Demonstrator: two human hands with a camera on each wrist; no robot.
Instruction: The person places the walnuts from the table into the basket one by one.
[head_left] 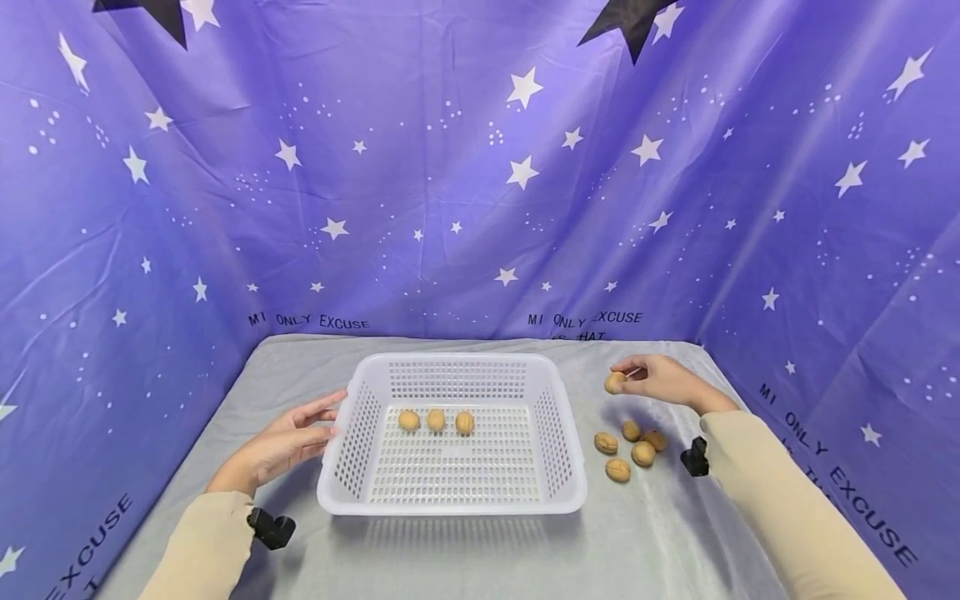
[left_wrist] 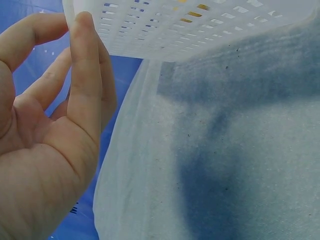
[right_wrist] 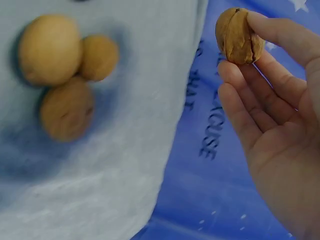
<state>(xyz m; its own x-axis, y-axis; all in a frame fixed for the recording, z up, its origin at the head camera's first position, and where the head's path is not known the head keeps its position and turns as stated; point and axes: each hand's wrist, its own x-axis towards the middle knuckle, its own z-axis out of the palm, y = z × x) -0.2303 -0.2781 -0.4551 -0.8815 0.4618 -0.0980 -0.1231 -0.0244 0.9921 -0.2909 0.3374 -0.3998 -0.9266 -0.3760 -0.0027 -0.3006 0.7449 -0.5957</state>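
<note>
One walnut (head_left: pixel 615 382) is sitting pinched at the fingertips of the right hand (head_left: pixel 660 382), lifted off the grey cloth (head_left: pixel 465 558) to the right of the white basket (head_left: pixel 570 467). The right wrist view is showing it clearly — thumb on one side, fingers (right_wrist: pixel 240 75) on the other, the remaining fingers lying loosely curved beneath it and the palm turned up.

From that hand the basket is lying to the left, its near right wall just beside the held nut, so the open top is sitting between the two hands. Its long axis is running left to right across the cloth, and three walnuts (head_left: pixel 436 421) are resting in a row toward the far side of its floor, along that same axis.

Four loose walnuts (head_left: pixel 632 448) are lying in a cluster on the cloth, nearer the person than the held one and close by the right wrist — well apart from the left hand (head_left: pixel 288 442), so the right hand is plainly the nearer to them.

The left hand is resting at the basket's left wall with its fingers straight and together; in the left wrist view the fingertips (left_wrist: pixel 84 22) are lying against the rim corner, touching it and not wrapping round it.
</note>
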